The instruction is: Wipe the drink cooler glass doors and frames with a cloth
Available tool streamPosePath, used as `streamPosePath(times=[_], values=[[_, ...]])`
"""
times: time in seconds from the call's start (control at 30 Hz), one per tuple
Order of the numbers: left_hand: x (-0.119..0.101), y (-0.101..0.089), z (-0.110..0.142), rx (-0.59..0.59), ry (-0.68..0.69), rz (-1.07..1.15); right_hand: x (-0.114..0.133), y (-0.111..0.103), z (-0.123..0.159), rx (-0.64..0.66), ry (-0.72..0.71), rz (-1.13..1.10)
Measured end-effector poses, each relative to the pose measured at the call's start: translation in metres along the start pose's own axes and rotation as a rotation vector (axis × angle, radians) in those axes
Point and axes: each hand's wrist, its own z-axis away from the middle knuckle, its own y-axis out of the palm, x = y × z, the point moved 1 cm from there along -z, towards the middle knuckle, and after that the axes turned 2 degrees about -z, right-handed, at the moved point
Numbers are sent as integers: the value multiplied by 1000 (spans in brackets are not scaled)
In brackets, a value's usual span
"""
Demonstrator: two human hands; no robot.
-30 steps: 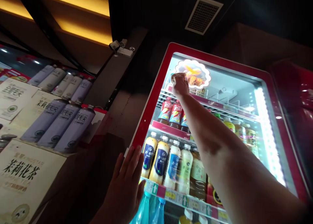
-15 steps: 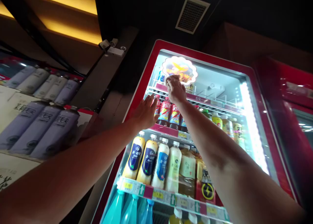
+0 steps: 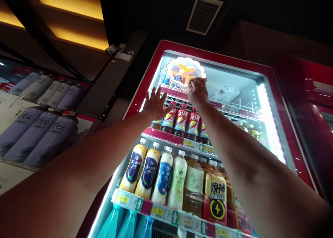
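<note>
A tall drinks fridge (image 3: pixel 166 46) with a red frame and a lit glass door stands before me. My right hand (image 3: pixel 198 94) is raised high against the glass, closed on a brownish cloth (image 3: pixel 199 82) that shows above the knuckles. Just left of it, a cloud-shaped sticker (image 3: pixel 185 71) with orange markings sits on the door. My left hand (image 3: pixel 155 104) lies flat near the door's left side, its fingers spread and holding nothing. Behind the glass, red-capped bottles (image 3: pixel 181 120) stand between the two hands.
Lower in the fridge are yellow-and-blue bottles (image 3: pixel 148 170) above a shelf edge with price tags (image 3: pixel 157 210). Purple cans (image 3: pixel 32 130) are stacked on white boxes to my left. A dark red cabinet (image 3: pixel 307 102) adjoins on the right, and a vent (image 3: pixel 204 15) is set in the ceiling.
My left hand has risen from low at the door's edge to higher on the glass. With the cloth, my right hand has moved right across the glass, from the sticker's left side past its lower right.
</note>
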Motion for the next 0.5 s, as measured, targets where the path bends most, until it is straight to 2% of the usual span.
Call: streamPosePath(times=[0.07, 0.13, 0.2, 0.23, 0.37, 0.43, 0.5], values=[[0, 0, 1, -1, 3, -23, 8, 7, 3, 15, -58, -17], [0, -2, 1, 12, 5, -38, 21, 16, 6, 48, -203, -65], [0, -6, 1, 24, 9, -50, 29, 22, 4, 67, -287, -107], [1, -8, 0, 32, 10, -54, 31, 23, 0, 68, -276, -122], [4, -15, 0, 50, 32, -75, 33, 29, -22, 43, -55, -121], [6, -17, 0, 50, 46, -93, 43, 36, -30, 56, -74, -121], [9, -19, 1, 51, 59, -105, 57, 44, -34, 84, -190, -137]])
